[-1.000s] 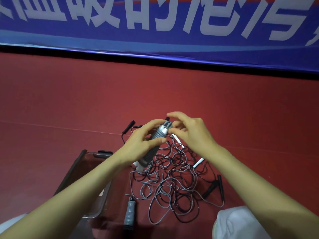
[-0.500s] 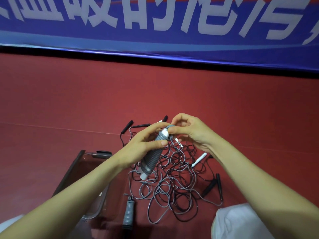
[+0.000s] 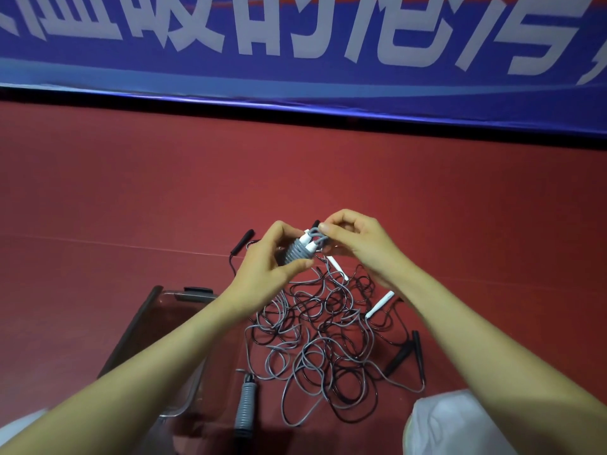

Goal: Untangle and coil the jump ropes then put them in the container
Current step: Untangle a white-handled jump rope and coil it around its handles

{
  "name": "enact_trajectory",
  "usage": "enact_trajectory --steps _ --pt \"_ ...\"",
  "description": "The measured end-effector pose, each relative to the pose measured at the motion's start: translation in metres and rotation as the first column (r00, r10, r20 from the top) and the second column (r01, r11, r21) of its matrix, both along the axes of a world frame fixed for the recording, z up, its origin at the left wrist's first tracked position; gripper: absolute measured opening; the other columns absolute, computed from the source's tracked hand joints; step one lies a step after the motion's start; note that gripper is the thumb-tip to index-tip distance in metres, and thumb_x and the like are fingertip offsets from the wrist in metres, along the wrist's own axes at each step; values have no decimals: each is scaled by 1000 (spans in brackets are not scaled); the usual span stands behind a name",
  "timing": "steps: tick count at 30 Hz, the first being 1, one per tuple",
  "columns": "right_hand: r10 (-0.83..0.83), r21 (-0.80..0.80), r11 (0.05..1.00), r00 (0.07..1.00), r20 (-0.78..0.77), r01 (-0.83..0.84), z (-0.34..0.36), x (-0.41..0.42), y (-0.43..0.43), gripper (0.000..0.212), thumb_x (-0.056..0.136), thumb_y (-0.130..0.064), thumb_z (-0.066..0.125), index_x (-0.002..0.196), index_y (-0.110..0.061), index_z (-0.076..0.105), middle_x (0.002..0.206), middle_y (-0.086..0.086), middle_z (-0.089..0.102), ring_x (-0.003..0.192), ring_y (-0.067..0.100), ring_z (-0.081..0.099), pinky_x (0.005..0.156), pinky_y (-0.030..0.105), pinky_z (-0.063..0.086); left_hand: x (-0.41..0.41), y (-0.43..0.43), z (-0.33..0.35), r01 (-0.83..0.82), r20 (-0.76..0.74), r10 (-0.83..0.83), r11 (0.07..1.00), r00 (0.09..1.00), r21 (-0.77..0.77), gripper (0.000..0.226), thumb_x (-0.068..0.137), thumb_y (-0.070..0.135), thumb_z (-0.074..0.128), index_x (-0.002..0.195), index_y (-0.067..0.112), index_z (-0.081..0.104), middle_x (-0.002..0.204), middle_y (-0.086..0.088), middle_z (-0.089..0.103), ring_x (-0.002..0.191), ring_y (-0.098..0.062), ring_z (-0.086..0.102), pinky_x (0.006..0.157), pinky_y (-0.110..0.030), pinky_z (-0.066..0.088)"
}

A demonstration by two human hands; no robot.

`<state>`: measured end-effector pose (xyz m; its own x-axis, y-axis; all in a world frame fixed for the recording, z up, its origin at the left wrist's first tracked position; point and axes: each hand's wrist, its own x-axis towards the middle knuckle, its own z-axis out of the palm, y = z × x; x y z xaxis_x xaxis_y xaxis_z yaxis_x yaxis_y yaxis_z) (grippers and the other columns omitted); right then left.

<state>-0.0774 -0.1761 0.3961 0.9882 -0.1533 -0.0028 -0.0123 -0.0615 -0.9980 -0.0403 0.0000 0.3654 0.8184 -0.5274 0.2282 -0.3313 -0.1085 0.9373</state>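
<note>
Now, the left hand (image 3: 269, 270) has its grip wrapped round a coiled jump rope bundle (image 3: 295, 254), thumb under it in the view, fingers curled over the far side. The bundle is grey cord wound round handles, with white end caps showing at the top. Its long axis is tilted, lower left to upper right, capped end pointing toward the right hand (image 3: 356, 246). The right hand's grip is narrow, thumb and forefinger pinching a grey cord loop (image 3: 316, 232) at that capped end. The bundle is held up over the far edge of the rope tangle (image 3: 328, 339), a loose heap of grey and black cords on the red floor (image 3: 131, 192).

A clear container (image 3: 174, 310) sits left of the tangle, partly hidden by the left forearm. A grey ribbed handle (image 3: 245, 400) lies just beside the container, its long axis pointing nearly straight away from the person. Two white handles (image 3: 379, 305) and several black handles (image 3: 399, 354) stick out round the heap. White cloth (image 3: 460, 421) at lower right, blue banner (image 3: 295, 44) with white characters behind
</note>
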Motion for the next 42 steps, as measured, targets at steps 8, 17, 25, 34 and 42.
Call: enact_trajectory --steps 8,17,25,34,42 --pt "77 -102 991 987 -138 -92 0 -1 -2 10 91 -14 64 82 -9 66 82 10 66 76 17 61 77 25 55 6 4 -1 16 323 -95 971 942 238 29 85 14 72 106 21 53 99 8 62 87 -6 57 74 -22 46" --pt "-180 586 708 903 -390 394 7 6 -14 20 93 -9 58 73 -6 58 70 3 56 70 13 52 72 26 46 -3 -13 -3 203 -119 -195 977 974 61 22 88 16 69 100 28 55 105 2 68 90 -10 63 88 -35 52" --pt "-207 608 681 903 -377 409 3 9 -19 18 93 -12 60 75 -9 59 70 0 58 71 12 55 74 26 45 -12 -19 -18 174 -58 -169 980 984 97 33 87 23 70 109 35 49 107 6 65 97 -24 64 88 -46 53" --pt "-125 305 934 970 -210 186 -4 8 -9 21 95 -23 57 76 -15 61 66 -6 64 69 10 61 69 26 48 -10 -22 -16 80 -291 -67 996 954 30 33 90 30 65 122 27 54 93 5 63 75 -5 62 65 -21 50" --pt "-270 440 812 915 -300 383 2 9 -22 21 94 -21 60 74 -14 60 71 -3 61 71 13 57 73 29 44 -8 -29 -11 161 -393 -162 986 905 -35 34 88 24 69 121 29 62 110 -2 66 88 -11 65 75 -26 50"
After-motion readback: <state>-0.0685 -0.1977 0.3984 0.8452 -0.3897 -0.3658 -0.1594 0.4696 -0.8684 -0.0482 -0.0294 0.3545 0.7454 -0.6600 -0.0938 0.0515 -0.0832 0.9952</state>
